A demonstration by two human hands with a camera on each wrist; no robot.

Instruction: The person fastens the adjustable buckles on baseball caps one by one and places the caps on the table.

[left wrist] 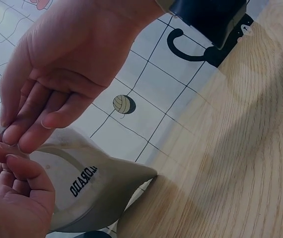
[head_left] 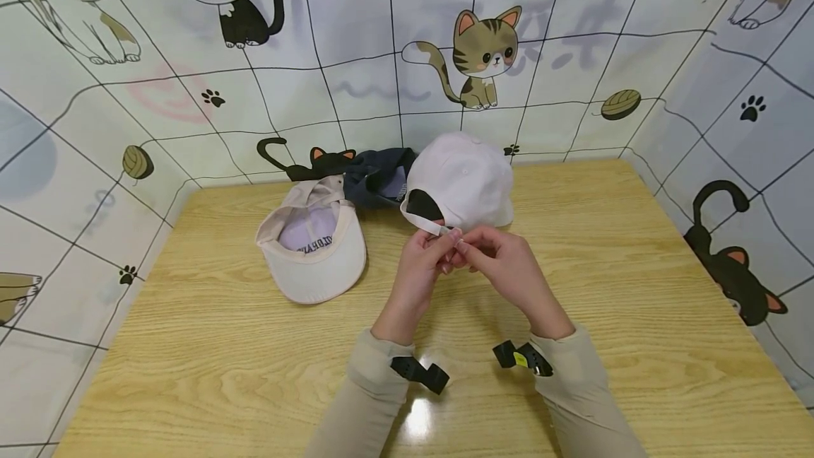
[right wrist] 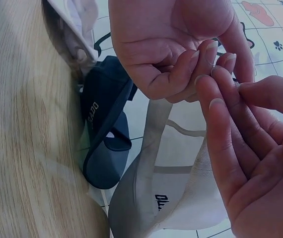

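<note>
On the left, a cream baseball cap (head_left: 321, 280) shows its inside on the counter (head_left: 242, 366), a navy cap (head_left: 372, 182) touching it; here's the left hand (head_left: 420, 260), grip pinching the back strap (head_left: 421, 223) of the white baseball cap (head_left: 464, 179), crown up just beyond; the right hand (head_left: 505, 263) pinches the strap's end too!
</note>
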